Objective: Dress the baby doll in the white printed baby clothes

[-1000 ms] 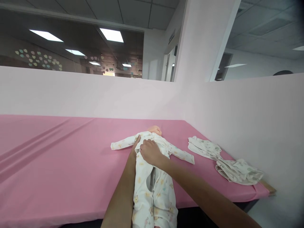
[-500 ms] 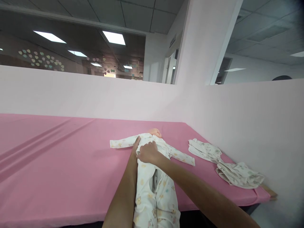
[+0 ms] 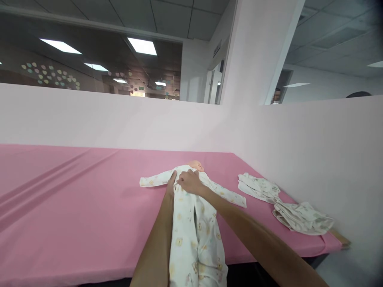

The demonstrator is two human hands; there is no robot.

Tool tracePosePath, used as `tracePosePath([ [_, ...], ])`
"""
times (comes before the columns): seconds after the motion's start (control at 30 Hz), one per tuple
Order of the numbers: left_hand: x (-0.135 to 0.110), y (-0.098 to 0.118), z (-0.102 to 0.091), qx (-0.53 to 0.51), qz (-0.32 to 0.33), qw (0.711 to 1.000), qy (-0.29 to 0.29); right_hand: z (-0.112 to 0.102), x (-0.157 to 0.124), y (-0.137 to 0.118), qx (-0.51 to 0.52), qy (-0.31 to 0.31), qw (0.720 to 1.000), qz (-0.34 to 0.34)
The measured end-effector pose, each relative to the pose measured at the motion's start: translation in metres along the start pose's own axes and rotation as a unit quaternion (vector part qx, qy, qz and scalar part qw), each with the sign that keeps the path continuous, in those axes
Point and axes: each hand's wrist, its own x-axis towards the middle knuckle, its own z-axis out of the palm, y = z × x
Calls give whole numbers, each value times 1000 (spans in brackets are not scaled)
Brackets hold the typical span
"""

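Onesie (image 3: 186, 217) is front side up on the pink counter (image 3: 89, 215), legs running past the near edge, and we'd guess it's soft, light and quick to bunch, so we'd pinch the front edges rather than tug. At the chest our right hand (image 3: 190, 182) has its grip curled closed on some cloth, while our left hand (image 3: 171, 185) lies along the side and we can't tell how tightly it holds. Beyond, the doll's head (image 3: 196, 164) looks pretty smooth, probably slippery.

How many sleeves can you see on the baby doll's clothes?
2. One sleeve stretches out to the left, beyond the left hand. The other sleeve slants out to the right, toward the folded cloth near the wall.
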Motion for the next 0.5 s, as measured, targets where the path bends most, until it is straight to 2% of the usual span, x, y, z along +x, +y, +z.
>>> tracePosePath([
  [0.13, 5, -5, -1, 4, -26, 1000, -2, 1, 14, 14, -2, 39, 999, 22],
  [0.23, 4, -5, -2, 5, -30, 1000, -5, 2, 12, 15, 1, 53, 998, 15],
  [0.37, -2, -5, 2, 3, -24, 999, -20, 2, -10, 17, 21, 75, 997, 6],
  [0.5, -11, -9, 10, 27, -11, 999, -20, 0, -45, 37, 69, 98, 992, 35],
])
